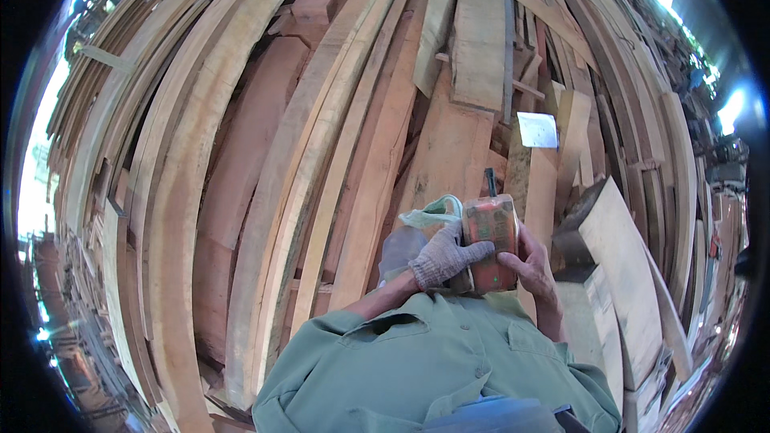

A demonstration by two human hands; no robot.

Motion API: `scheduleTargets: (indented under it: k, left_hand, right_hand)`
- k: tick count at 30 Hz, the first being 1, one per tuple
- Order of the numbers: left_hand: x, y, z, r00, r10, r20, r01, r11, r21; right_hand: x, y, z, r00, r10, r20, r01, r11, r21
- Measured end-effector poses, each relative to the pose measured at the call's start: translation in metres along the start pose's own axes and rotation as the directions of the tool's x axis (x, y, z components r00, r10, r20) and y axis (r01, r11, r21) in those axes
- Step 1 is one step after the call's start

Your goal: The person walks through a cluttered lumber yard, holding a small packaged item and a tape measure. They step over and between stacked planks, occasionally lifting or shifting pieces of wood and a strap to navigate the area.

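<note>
In front of my chest I hold a worn, red, box-shaped device (489,224) upright, with a dark stub sticking up from its top; I cannot make out its exact kind. My left hand (443,258), in a grey knitted glove, closes on its left side with the thumb across the face. My right hand (532,267) is bare and wraps its right side, thumb near the lower front. Beside the gloved fingers, a pale green looped strap or cloth (433,212) shows; what it belongs to is partly hidden.
Long sawn boards (321,136) lie side by side ahead and to the left. A wide plank (479,32) rests on others farther off. A white paper sheet (537,130) lies on the wood. Thick, pale-faced timber offcuts (622,265) stand close on my right.
</note>
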State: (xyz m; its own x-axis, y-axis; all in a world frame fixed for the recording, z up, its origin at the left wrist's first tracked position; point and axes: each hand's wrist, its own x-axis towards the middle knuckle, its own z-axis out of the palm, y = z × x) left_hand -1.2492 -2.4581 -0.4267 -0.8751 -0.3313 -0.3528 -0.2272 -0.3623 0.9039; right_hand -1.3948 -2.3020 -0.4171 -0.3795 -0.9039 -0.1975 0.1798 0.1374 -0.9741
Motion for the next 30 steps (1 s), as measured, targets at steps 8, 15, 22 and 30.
scheduleTargets:
  k: [8, 15, 22, 30]
  left_hand:
    - [0.127, 0.016, -0.062, 0.997, 0.075, 0.004, -0.075, 0.997, 0.015]
    - [0.222, 0.043, -0.130, 0.975, 0.184, -0.126, -0.195, 0.978, -0.080]
    - [0.239, 0.073, -0.180, 0.892, 0.144, -0.429, -0.240, 0.954, -0.178]
    - [0.267, 0.104, -0.198, 0.649, 0.134, -0.748, -0.491, 0.825, -0.278]
  right_hand:
    - [0.132, -0.002, -0.039, 0.999, 0.037, -0.007, -0.037, 0.999, 0.005]
    - [0.272, -0.045, -0.051, 0.992, 0.064, 0.106, -0.047, 0.987, -0.155]
    - [0.390, -0.067, -0.034, 0.917, 0.175, 0.357, -0.093, 0.968, -0.234]
    - [0.520, -0.081, -0.027, 0.710, 0.244, 0.661, 0.068, 0.910, -0.410]
